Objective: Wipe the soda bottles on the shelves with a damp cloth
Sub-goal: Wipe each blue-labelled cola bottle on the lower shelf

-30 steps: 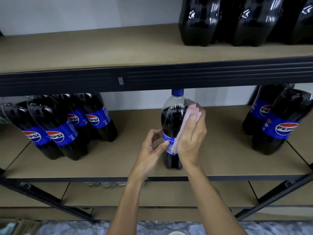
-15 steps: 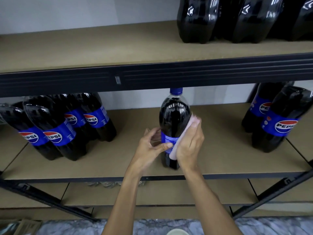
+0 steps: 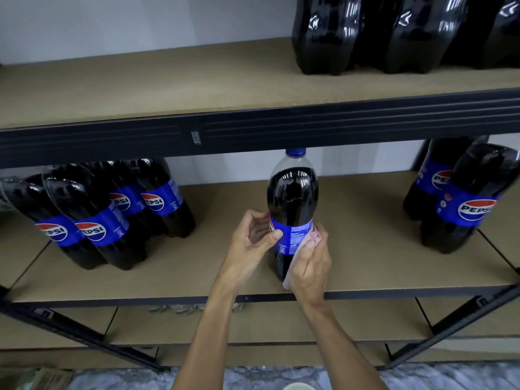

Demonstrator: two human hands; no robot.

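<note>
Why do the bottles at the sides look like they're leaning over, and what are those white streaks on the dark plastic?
Head view: the wide-angle lens bends the edges, so the left bottles and right bottles seem to lean while the middle bottle stands straight; head view again: the white streaks are glare, reflected light, sharpest on the top-shelf bottles.

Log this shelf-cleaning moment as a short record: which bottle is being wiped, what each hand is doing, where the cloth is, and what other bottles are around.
target: Pepsi bottle, upright near the front of the middle shelf, blue cap on
holding: left hand grips the bottle at its blue label, thumb on the front
wiping: right hand presses the pink cloth against the bottle's lower right side
cloth visibility: mostly hidden under the hand
neighbours: left group and right group on the same shelf
above: upper row of bottles on the upper shelf
</note>
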